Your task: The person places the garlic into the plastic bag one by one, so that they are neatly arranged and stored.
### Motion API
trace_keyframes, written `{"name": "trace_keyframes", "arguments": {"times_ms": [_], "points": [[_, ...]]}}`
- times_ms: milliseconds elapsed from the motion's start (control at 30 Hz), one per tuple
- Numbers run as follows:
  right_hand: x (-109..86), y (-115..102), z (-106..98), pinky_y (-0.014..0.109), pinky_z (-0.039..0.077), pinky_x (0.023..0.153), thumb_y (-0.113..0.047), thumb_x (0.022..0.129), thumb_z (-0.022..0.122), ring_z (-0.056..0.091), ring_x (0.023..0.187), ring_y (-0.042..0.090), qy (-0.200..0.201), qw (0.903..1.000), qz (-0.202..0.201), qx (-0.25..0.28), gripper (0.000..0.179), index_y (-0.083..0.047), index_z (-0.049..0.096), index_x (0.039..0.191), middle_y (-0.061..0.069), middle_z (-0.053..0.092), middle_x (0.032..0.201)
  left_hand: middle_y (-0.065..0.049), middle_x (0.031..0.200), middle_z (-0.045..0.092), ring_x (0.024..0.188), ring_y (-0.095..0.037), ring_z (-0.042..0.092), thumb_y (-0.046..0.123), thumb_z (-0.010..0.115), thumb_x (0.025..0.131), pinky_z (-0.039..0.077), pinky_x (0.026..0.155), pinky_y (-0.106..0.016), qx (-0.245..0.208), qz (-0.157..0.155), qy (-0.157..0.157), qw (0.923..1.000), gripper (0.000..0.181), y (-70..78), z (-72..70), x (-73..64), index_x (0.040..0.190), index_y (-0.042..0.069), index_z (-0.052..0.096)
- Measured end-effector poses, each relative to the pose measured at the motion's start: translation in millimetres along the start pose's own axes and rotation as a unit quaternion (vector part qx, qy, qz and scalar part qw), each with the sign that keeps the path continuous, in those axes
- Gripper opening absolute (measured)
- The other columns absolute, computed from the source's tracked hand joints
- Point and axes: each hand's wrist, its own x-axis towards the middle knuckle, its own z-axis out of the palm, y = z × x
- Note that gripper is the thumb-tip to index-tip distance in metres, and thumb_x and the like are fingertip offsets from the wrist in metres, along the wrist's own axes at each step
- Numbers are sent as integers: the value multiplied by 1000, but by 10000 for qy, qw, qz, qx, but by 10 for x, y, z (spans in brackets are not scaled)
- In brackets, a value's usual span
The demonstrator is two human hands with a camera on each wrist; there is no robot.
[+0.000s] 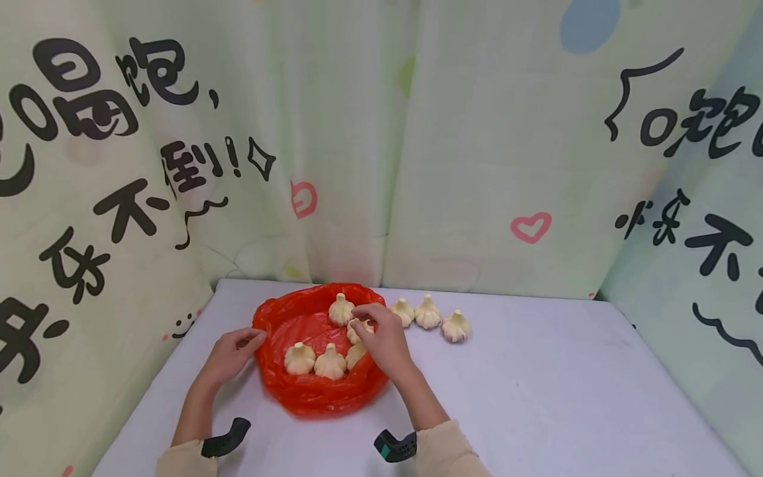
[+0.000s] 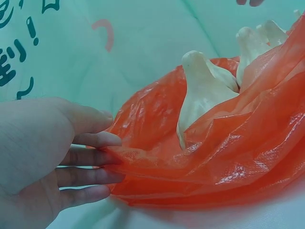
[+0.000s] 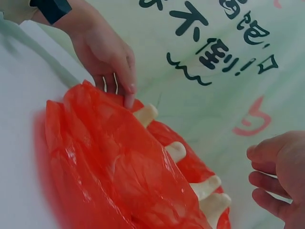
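Note:
A red plastic bag (image 1: 316, 397) sits with its mouth spread wide and its rim rolled. Inside it stand several garlic bulbs (image 1: 330, 363), stems up. At the bag's left rim, my left hand (image 1: 234, 354) holds the thin plastic between thumb and fingertips; the left wrist view shows those fingers (image 2: 90, 176) fairly straight against the film. Over the right side of the bag is my right hand (image 1: 383, 338), overlapping a garlic bulb in the head view. Its thumb and fingers (image 3: 267, 181) are apart with nothing between them in the right wrist view.
Three more garlic bulbs (image 1: 456, 326) stand on the white table (image 1: 536, 397), just right of the bag. A pale curtain (image 1: 477, 165) with black lettering and pink hearts closes off the back and both sides. Each wrist wears a black device (image 1: 396, 446).

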Motion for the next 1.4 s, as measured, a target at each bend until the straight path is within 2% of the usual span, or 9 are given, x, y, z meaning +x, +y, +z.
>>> {"name": "trace_keyframes", "arguments": {"times_ms": [200, 367, 733, 967, 1133, 1400], "points": [[-26, 96, -115, 35, 59, 83, -10, 86, 72, 65, 94, 20, 191, 9996, 101, -159, 23, -12, 70, 108, 5, 69, 101, -18, 124, 62, 110, -28, 58, 34, 55, 98, 57, 88, -39, -12, -81, -58, 10000, 41, -2, 8, -27, 127, 5, 60], [-18, 185, -264, 33, 59, 81, -7, 86, 71, 65, 92, 18, 382, 9988, 129, -269, 21, -11, 71, 106, 4, 69, 101, -18, 123, 63, 109, -28, 58, 32, 55, 98, 57, 88, -38, -10, -10, -56, 10000, 40, 3, 9, -29, 127, 4, 60], [14, 329, -585, 37, 60, 81, -8, 86, 71, 66, 92, 21, 654, 9958, 166, -620, 18, -9, 72, 105, 6, 70, 101, -18, 125, 62, 111, -30, 57, 32, 53, 99, 57, 89, -40, -29, 69, -45, 10000, 40, 15, 2, -19, 128, 5, 60], [30, 423, -733, 44, 59, 81, -4, 85, 71, 67, 91, 27, 723, 9950, -180, -658, 18, -3, 71, 103, 11, 71, 99, -17, 121, 64, 108, -29, 58, 32, 54, 99, 56, 89, -39, 44, 104, -20, 9999, 40, 21, -14, -39, 125, 4, 61], [47, 487, -862, 44, 58, 79, -3, 84, 72, 67, 90, 28, 829, 9935, -283, -729, 18, -1, 71, 101, 12, 71, 98, -17, 120, 65, 108, -29, 59, 30, 54, 99, 56, 90, -40, 103, 306, -20, 9995, 38, 50, -5, -16, 124, 3, 62], [21, 650, -1054, 41, 58, 79, -2, 83, 72, 67, 92, 27, 950, 9887, -244, -1133, 19, -1, 71, 101, 13, 71, 98, -18, 123, 62, 111, -30, 57, 32, 53, 99, 56, 90, -41, 92, 99, -134, 9998, 40, 60, 11, -45, 127, 4, 60]]}}
